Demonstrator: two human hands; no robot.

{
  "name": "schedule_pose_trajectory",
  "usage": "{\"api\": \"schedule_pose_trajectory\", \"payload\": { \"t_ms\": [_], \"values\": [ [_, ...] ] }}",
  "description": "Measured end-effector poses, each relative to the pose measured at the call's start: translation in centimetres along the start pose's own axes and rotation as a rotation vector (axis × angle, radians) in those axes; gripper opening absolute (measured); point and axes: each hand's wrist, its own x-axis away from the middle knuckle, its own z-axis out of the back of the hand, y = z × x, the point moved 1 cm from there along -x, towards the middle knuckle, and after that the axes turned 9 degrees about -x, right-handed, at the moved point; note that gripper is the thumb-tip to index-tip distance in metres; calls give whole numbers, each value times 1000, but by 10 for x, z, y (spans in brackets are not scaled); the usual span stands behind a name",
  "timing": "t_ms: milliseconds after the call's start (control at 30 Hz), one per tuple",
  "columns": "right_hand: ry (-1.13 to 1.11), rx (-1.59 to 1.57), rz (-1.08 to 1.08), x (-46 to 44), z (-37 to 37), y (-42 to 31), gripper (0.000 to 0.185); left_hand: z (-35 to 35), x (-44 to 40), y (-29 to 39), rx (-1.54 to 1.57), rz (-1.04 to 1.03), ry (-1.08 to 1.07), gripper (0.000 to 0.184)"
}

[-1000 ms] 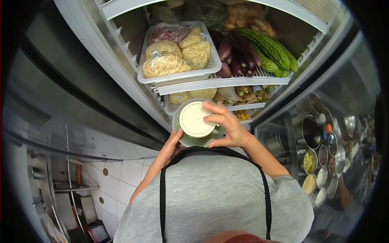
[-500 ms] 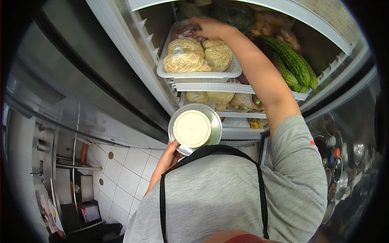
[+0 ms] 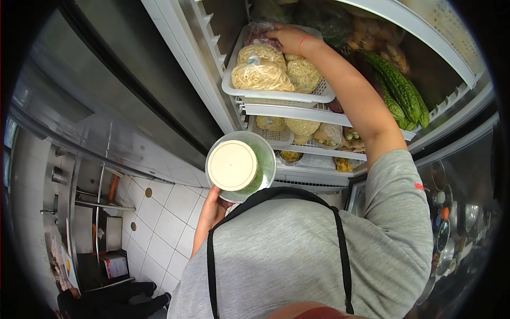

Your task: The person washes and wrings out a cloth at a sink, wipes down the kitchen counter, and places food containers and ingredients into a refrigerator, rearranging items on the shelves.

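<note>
Since the earliest frame, the right hand [image 3: 289, 40] has left the white tub [image 3: 232, 165] and gone up to the basket [image 3: 276, 97] on the fridge shelf; against the frame just before, it lies at about the same place in the basket, while bowl and tub sit further left in view. As far as I can judge, the reach is done: the fingers are at the dark-red bag [image 3: 257, 35] at the basket's far left, behind the noodles [image 3: 263, 77]. The bag still lies in the basket, so lifting or shifting it is not done (if that is what the reach is for). The right arm stretches up and to the left, nearly straight, passing to the left of the gourds [image 3: 398, 87], palm down, fingers bent over the bag; whether they pinch it or only touch it, I cannot tell. The left hand [image 3: 213, 207] is low, near the apron, gripping the clear bowl [image 3: 265, 159] at its near left edge, thumb by the rim, other fingers mostly hidden beneath. The white tub rests over the bowl's left part, with green contents showing to its right.
</note>
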Motion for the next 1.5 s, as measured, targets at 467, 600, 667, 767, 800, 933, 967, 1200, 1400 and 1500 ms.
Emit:
{"api": "schedule_pose_trajectory", "payload": {
  "t_ms": [467, 600, 667, 767, 800, 933, 967, 1200, 1400, 1500],
  "values": [
    [96, -974, 282, 218, 10, -149, 70, -39, -25, 20, -193, 99, -248, 60],
    [275, -1077, 168, 233, -15, -145, 64, -55, -32, 22, -258, 155, -343, 63],
    [331, -1091, 140, 239, -23, -140, 65, -58, -36, 21, -283, 181, -409, 62],
    [420, -1071, 124, 247, -22, -138, 65, -64, -38, 24, -357, 168, -470, 64],
    [446, -1064, 105, 250, -21, -140, 65, -66, -38, 24, -363, 172, -475, 64],
    [495, -1051, 70, 255, -25, -143, 66, -71, -36, 27, -406, 220, -502, 74],
    [498, -1051, 66, 256, -25, -141, 66, -71, -35, 27, -409, 234, -503, 80],
    [518, -1089, 51, 255, -29, -140, 70, -62, -37, 22, -748, -236, -605, 100],
    [528, -1056, 144, 240, -14, -137, 68, -66, -35, 21, -247, 56, -391, 82],
    [470, -1069, 179, 234, -8, -135, 69, -67, -31, 33, -284, 64, -407, 82]
  ]
}}
